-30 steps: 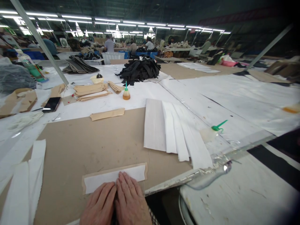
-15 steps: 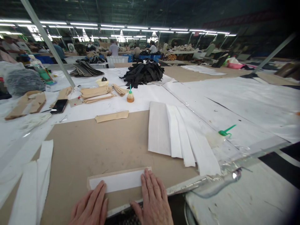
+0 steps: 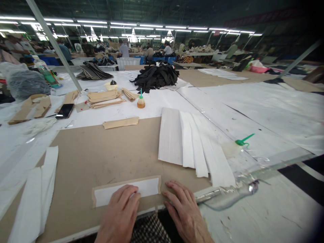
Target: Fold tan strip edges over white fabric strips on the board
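A white strip (image 3: 103,197) lies on a slightly larger tan piece (image 3: 159,178), whose border shows around it, near the front edge of the brown board (image 3: 88,155). Across the strip's middle rests my left hand (image 3: 120,211), its fingers lightly bent on the surface and gripping nothing visible. Just past the strip's right end, my right hand (image 3: 186,211) is apart from it, fingers spread over the board's edge and holding nothing.
White strips lie fanned at the right (image 3: 197,145), with more strips (image 3: 32,199) at left. Behind are a tan strip (image 3: 120,123), a small glue bottle (image 3: 141,101), tan stacks (image 3: 103,98), a phone (image 3: 65,111) and a black pile (image 3: 155,77). Another green-nozzled bottle (image 3: 240,142) lies right.
My left hand has slid right, from the strip's left end to its middle. My right hand has come off the strip and moved right, its fingers spreading.
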Tool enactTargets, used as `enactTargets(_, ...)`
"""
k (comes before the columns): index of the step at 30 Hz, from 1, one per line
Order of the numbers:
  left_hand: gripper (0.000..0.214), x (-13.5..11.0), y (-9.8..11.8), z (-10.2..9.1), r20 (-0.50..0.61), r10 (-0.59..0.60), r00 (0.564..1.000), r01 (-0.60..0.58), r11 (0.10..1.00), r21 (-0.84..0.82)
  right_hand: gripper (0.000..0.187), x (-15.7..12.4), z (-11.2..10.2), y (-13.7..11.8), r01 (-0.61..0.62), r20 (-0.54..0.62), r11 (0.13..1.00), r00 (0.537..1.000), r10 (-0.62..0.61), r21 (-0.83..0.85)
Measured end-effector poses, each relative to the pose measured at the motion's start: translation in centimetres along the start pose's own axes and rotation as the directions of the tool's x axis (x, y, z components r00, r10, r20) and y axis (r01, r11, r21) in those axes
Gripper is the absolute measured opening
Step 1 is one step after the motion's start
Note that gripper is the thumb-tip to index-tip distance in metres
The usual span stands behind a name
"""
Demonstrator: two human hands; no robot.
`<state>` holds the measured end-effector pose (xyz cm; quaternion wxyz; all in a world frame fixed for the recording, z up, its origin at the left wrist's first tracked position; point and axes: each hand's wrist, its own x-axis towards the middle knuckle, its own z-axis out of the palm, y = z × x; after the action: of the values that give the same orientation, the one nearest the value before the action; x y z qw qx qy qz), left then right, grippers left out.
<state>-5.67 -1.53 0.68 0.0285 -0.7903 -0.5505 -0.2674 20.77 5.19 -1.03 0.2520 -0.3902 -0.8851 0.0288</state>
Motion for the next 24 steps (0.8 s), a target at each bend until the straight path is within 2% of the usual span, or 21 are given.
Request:
enactTargets(3, 0.027, 2.7, 1.6, 2.0, 0.121, 0.028, 0.992, -0.011, 0.990, -0.137, 0.030, 0.6, -0.4, 0.4, 0.019, 0.082, 1.000, 0.996, -0.017, -0.019)
enactTargets(7, 0.026, 3.3, 1.8, 3.4, 0.179, 0.035, 0.983, -0.004, 0.985, -0.170, 0.036, 1.1, -0.5, 1.0, 0.026, 0.143, 1.000, 0.989, -0.026, 0.001)
enactTargets(13, 0.038, 2.7, 1.1, 3.4, 0.222, 0.136, 0.966, -0.123, 0.990, -0.070, 0.038, 1.2, -0.1, 2.2, 0.058, 0.170, 0.996, 0.983, -0.069, 0.068)
enactTargets(17, 0.040, 2.7, 1.0, 3.3, 0.266, 0.136, 0.954, -0.130, 0.991, -0.038, 0.040, 1.5, -0.1, 2.7, 0.082, 0.179, 0.994, 0.979, -0.093, 0.068)
enactTargets(24, 0.046, 2.9, 0.8, 3.2, 0.274, 0.158, 0.949, -0.160, 0.987, -0.016, 0.040, 2.0, -0.3, 3.1, 0.125, 0.184, 0.989, 0.973, -0.137, 0.073)
